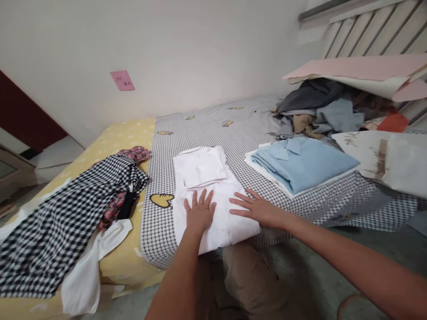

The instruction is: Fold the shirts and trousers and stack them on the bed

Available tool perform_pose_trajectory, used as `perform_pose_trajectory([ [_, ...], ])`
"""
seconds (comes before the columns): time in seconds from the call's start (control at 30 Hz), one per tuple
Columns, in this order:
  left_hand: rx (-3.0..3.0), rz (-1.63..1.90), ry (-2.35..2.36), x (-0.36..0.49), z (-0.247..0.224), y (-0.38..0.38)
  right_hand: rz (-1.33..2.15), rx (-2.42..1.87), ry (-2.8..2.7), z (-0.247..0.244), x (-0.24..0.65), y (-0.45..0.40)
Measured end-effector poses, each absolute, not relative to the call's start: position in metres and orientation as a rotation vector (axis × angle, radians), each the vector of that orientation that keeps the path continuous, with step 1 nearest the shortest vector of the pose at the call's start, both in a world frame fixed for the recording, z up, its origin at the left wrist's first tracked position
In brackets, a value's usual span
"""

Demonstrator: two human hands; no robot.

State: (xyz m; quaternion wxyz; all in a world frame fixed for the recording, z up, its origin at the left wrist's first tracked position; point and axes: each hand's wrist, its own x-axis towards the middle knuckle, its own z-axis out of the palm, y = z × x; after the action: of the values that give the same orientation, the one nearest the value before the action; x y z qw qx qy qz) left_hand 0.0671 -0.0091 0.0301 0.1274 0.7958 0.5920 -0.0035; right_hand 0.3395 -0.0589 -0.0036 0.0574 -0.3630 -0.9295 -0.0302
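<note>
A white shirt (213,200), partly folded, lies on the bed at its front edge, with a smaller folded part on top toward the wall. My left hand (199,212) rests flat on the shirt with its fingers spread. Across from it, my right hand (255,209) lies on the shirt's right side, fingers stretched toward the left. Neither hand grips anything. To the right sits a folded light blue shirt (300,162) with its collar up top, stacked over something white.
A black-and-white checked garment (73,204) and a white garment (83,284) lie on the left over a yellow sheet (122,131). Rumpled clothes (320,104) are heaped at the back right under a pink sheet (360,69). A white bag (400,160) lies at the right edge.
</note>
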Motion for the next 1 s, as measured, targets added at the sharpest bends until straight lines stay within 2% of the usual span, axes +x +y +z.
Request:
perform_pose_trajectory([
  [0.33,2.269,-0.017,1.568,0.058,0.039,0.009,-0.032,-1.145,-2.746,-0.013,0.34,-0.054],
  [0.53,2.433,0.144,1.458,-0.022,0.072,0.012,0.001,-1.168,-2.628,-0.024,0.337,-0.046],
  [0.73,3.012,0.091,1.451,-0.106,0.021,-0.054,0.037,-1.17,-2.609,-0.024,0.338,-0.046],
  [0.83,3.145,0.133,1.526,-0.115,-0.001,-0.075,0.044,-1.149,-2.595,-0.025,0.338,-0.046],
  [1.0,3.219,0.1,1.452,-0.107,-0.008,-0.076,0.07,-1.167,-2.59,-0.025,0.338,-0.045],
])
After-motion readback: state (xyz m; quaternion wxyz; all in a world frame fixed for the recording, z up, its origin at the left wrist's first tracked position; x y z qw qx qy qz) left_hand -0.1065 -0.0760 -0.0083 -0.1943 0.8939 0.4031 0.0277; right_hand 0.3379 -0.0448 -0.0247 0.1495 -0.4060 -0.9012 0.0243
